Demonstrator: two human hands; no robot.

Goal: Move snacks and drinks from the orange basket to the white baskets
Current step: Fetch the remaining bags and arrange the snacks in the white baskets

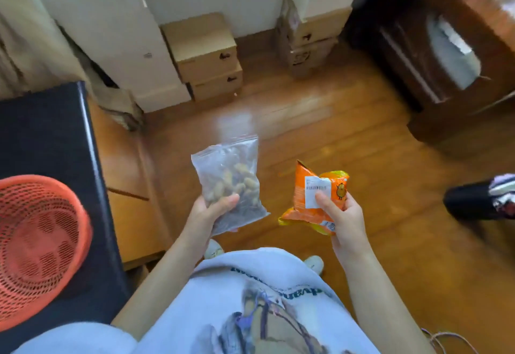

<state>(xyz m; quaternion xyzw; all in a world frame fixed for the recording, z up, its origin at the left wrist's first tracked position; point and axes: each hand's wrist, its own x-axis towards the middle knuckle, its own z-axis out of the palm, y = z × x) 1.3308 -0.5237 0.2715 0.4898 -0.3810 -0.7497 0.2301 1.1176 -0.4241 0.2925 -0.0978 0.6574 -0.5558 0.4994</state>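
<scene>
My left hand (207, 215) grips a clear zip bag of nuts (231, 175) by its lower edge, held upright over the wooden floor. My right hand (341, 218) pinches an orange snack packet (315, 183) with a white label, thumb on the label. The orange mesh basket (39, 245) stands at the far left on a black table top (50, 136), tilted toward me in this view, and I see nothing inside it. No white basket is in view.
Stacked cardboard boxes (206, 55) and tall white cartons (117, 36) line the far wall. A dark wooden cabinet (434, 55) stands at the right. Someone's dark shoe (479, 200) is at the right edge. Wooden floor lies between.
</scene>
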